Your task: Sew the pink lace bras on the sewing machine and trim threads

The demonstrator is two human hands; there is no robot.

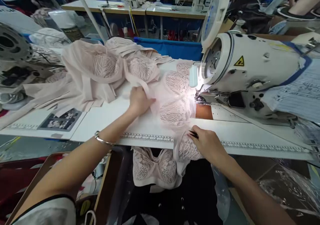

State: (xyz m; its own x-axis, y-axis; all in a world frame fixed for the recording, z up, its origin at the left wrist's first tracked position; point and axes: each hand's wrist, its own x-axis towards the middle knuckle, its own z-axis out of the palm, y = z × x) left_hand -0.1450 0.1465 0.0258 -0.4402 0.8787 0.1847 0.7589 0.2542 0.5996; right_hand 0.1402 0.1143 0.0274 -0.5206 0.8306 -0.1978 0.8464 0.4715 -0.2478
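Observation:
My left hand point(140, 100) is closed on the edge of a pale pink bra point(141, 68) at the front of the pile, its fingers partly hidden by sheer fabric. My right hand point(206, 143) is closed round a small dark pointed tool point(193, 134), perhaps tweezers, beside a lace cup point(188, 148) at the table edge. Between my hands a chain of pale pink lace pieces point(172, 113) runs up to the lit needle area of the sewing machine point(260, 61). A lace bra point(155, 168) hangs over the front edge above my lap.
A heap of pale pink bras point(100, 63) covers the left of the white table point(107, 121). A printed ruler point(150, 137) runs along its front edge. Another machine's wheel point(12, 43) stands at far left. Handwritten paper point(295, 88) hangs at right. An open box point(100, 185) sits below.

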